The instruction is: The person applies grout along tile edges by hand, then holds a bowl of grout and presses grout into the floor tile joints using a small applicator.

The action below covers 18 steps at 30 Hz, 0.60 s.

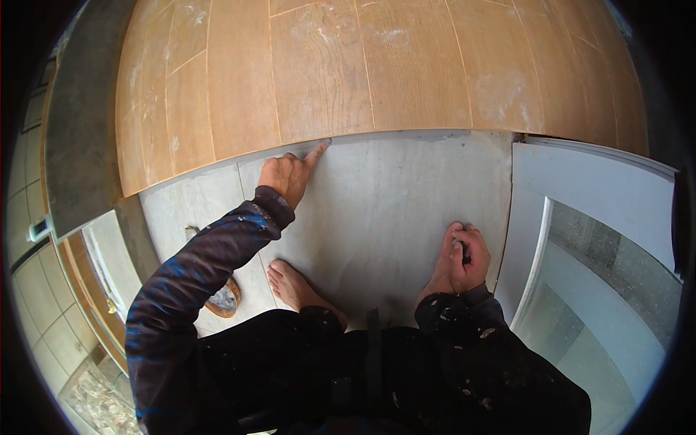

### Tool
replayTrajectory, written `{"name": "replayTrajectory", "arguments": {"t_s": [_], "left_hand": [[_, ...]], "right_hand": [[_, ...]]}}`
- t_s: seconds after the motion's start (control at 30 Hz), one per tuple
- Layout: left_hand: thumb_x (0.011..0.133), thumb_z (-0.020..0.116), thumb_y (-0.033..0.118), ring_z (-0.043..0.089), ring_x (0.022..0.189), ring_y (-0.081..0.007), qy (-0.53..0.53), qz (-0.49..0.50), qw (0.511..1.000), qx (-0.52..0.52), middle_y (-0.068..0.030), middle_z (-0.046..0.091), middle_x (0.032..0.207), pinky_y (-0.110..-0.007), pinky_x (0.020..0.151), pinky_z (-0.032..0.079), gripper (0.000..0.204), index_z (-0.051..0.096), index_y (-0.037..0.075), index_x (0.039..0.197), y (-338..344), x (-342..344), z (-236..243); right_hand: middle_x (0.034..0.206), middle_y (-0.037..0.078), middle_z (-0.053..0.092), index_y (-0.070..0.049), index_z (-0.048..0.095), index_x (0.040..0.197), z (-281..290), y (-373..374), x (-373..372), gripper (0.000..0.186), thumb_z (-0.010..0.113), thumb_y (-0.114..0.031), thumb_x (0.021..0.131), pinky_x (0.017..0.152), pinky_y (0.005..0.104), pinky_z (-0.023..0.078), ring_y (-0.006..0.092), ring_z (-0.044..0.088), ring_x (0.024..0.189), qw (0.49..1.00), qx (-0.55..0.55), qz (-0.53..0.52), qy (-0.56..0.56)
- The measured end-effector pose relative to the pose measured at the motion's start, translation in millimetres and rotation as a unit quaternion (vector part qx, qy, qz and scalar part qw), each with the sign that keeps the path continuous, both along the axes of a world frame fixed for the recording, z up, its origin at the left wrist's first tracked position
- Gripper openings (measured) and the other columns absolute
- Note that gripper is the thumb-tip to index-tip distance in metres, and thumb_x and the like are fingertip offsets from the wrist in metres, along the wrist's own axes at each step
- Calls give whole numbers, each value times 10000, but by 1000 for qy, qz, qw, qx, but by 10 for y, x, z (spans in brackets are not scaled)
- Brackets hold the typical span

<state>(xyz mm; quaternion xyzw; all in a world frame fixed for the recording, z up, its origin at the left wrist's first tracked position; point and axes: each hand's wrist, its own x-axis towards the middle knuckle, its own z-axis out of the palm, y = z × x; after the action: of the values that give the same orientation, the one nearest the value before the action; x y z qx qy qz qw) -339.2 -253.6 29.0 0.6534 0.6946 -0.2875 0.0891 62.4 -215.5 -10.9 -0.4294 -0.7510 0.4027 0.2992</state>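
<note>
My left hand [293, 174] reaches out with its index finger stretched and touching the narrow grey seam [393, 135] along the edge of the wood-look planks [321, 72]; its other fingers are curled. Pale grey tiles [362, 196] lie below that edge. My right hand [467, 257] rests low at the right, beside my right foot, fingers curled around something small and dark that I cannot make out. A round brown container [225, 297] with whitish-grey material inside stands left of my left foot, partly behind my sleeve.
A pale blue-grey framed glass panel [594, 188] borders the right. At the left are a dark grey strip [80, 130], a metal-edged track and a lighter tiled floor [51, 304]. My bare feet [290, 286] are on the grey tiles.
</note>
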Motion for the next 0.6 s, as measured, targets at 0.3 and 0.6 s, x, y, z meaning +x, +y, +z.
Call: {"name": "replayTrajectory", "arguments": {"t_s": [0.3, 0.6], "left_hand": [[948, 571, 83, 703, 614, -254, -73, -68, 991, 87, -105, 712, 807, -390, 551, 561, 848, 202, 330, 1670, 260, 270, -350], [997, 550, 94, 719, 656, -221, 13, -17, 1000, 6, -65, 736, 778, -383, 669, 608, 858, 135, 452, 1658, -360, -287, -544]], "right_hand": [[936, 169, 675, -21, 674, 1052, -246, -22, -32, 213, 586, -2, 859, 1085, 471, 471, 352, 668, 881, 1000, -3, 15, -8], [915, 137, 667, -35, 680, 1053, -715, -460, -154, 201, 578, -1, 884, 1075, 437, 479, 292, 670, 851, 999, -25, -20, -24]]}}
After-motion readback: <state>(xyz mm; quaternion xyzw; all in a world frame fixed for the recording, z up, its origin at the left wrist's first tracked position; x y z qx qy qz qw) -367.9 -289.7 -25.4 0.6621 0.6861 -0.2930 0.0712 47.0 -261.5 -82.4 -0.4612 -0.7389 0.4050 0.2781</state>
